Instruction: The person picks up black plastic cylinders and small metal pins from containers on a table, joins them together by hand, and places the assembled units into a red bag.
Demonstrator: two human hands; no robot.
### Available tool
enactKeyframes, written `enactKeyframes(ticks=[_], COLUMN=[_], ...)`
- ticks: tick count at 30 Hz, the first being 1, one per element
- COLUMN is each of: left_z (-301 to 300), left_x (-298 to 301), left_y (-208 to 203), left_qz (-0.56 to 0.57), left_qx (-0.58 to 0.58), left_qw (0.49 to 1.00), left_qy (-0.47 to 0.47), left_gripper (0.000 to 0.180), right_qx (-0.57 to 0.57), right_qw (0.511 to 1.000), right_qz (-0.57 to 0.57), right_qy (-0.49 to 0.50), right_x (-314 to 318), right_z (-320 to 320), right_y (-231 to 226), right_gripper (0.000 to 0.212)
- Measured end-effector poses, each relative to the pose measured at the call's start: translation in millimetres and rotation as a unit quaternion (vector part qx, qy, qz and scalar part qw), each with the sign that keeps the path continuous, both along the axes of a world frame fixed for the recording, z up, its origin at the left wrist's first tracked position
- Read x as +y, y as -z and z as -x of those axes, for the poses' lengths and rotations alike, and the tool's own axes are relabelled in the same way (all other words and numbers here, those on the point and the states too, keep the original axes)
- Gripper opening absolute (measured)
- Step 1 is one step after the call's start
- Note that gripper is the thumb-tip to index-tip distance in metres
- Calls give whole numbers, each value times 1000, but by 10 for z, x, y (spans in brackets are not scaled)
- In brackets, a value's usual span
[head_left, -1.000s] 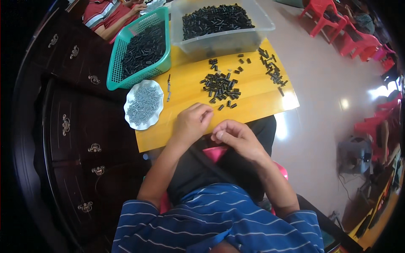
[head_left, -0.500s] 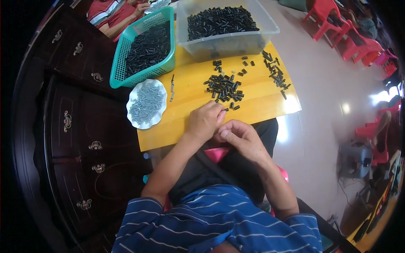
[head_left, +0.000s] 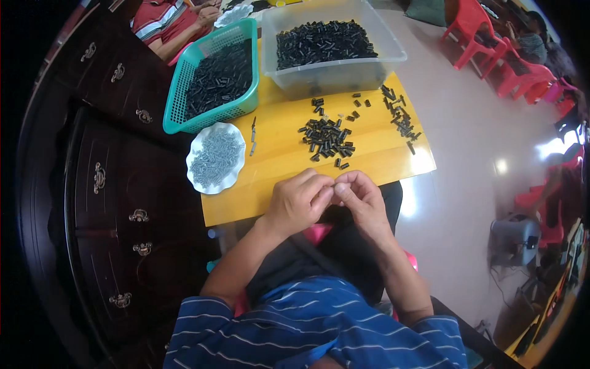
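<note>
My left hand (head_left: 301,198) and my right hand (head_left: 364,204) meet fingertip to fingertip at the near edge of the yellow table (head_left: 276,165). Both are closed in a pinch, and whatever lies between the fingers is too small and covered to make out. Just beyond them is a loose pile of short black tube-like pieces (head_left: 326,136). A white scalloped dish (head_left: 193,178) full of small clear-grey pieces (head_left: 216,155) stands to the left of my hands. A few slim dark and grey pieces (head_left: 252,138) lie in a line beside the dish.
Behind stand a green plastic basket (head_left: 173,109) and a translucent bin (head_left: 344,77), both holding many black pieces. Longer black pieces (head_left: 401,117) lie along the table's right side. Dark drawers (head_left: 123,184) flank the left. A person (head_left: 169,24) sits at the far left; red chairs (head_left: 470,37) stand right.
My left hand has drawn back from the near edge of the black pile and now meets the right fingertips. My right hand has risen slightly toward it.
</note>
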State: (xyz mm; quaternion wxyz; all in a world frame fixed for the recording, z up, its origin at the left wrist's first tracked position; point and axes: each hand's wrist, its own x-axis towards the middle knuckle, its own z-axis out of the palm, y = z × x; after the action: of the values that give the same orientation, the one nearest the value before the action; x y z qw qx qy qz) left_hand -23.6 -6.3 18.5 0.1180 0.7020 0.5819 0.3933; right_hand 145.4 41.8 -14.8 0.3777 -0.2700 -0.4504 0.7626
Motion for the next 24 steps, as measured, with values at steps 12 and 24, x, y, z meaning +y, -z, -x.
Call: enactKeyframes(ticks=[12, 24], left_z=[410, 352], left_x=[1308, 1956], left_y=[68, 252], left_qz=[-23, 91], left_qx=[106, 237], left_qw=[994, 967], left_qy=[-22, 34], left_gripper=[12, 13], right_qx=[45, 52], right_qw=[993, 991], right_qz=[113, 127], right_qy=[1, 3], right_x=[43, 62], right_z=[-56, -89], right_y=[-27, -46], right_gripper=[11, 19])
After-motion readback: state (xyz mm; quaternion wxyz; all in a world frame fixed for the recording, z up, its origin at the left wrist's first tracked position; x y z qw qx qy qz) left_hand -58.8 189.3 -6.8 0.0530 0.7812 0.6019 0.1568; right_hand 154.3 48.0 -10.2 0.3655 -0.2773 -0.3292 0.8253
